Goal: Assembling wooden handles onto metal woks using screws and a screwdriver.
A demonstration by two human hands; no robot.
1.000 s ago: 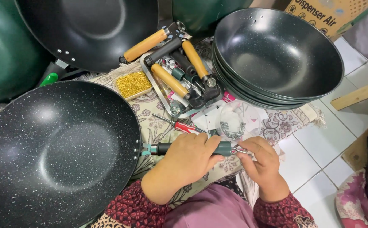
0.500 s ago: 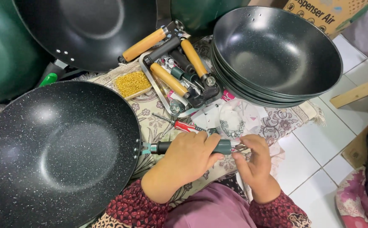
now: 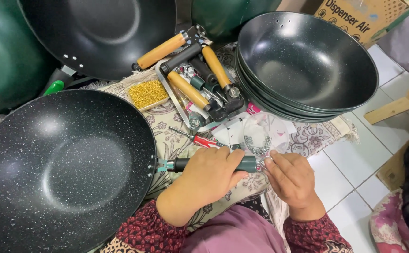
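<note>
Taking the big speckled wok (image 3: 59, 164) in front of me as my landmark: a brown cardboard box (image 3: 354, 16) with dark print on its side sits far beyond it to the right, at the top edge behind the stack of black woks (image 3: 307, 65). Just beyond the wok's far-right rim lies a small clear packet of brass-coloured screws (image 3: 147, 93), flat and grainy-looking, and right of that a shallow metal tray (image 3: 181, 105) piled with handles (image 3: 190, 89) that have smooth wooden grips and black ends. A crumpled clear plastic bag (image 3: 258, 136) holding small dark metal bits lies further right of the wok, over white paper scraps, all on a patterned floral cloth (image 3: 171, 136) spread over white floor tiles (image 3: 349, 159). My left hand (image 3: 211, 171) is clenched around the dark green handle (image 3: 246, 163), which sticks out straight from the wok's right rim, joined there by a shiny metal collar. My right hand (image 3: 291, 178) is at the handle's free end, fingers curled and pinched at something small there; I cannot tell what it grips. A red-handled screwdriver (image 3: 199, 139) lies on the cloth just beyond the green handle. The wok's inside is matte black with fine white flecks, round and deep
</note>
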